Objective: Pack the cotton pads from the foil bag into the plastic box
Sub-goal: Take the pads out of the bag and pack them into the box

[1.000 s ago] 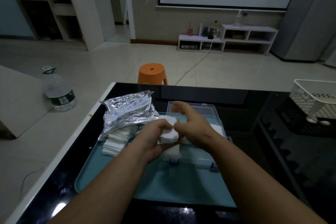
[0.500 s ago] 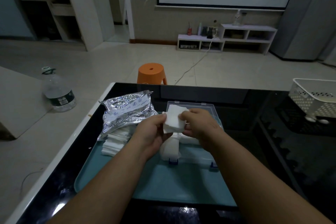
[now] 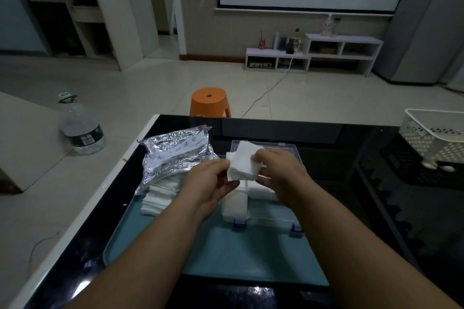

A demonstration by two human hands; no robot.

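Both hands hold a small stack of white cotton pads [image 3: 243, 163] in the air above the clear plastic box [image 3: 288, 221]. My left hand [image 3: 209, 185] pinches the stack's left edge and my right hand [image 3: 281, 175] grips its right edge. More white pads lie in the box's left part [image 3: 234, 208], below the hands. The crumpled foil bag [image 3: 175, 155] lies to the left, with a pile of pads [image 3: 158, 195] spilling from its open end onto the teal tray [image 3: 150, 241].
The tray sits on a glossy black table [image 3: 376, 208]. A white perforated basket [image 3: 434, 138] stands at the right edge. On the floor beyond are an orange stool [image 3: 209, 103] and a large water bottle [image 3: 80, 128].
Both hands lifted the stack of pads from just over the box to higher above it, and the stack now stands more upright and fanned.
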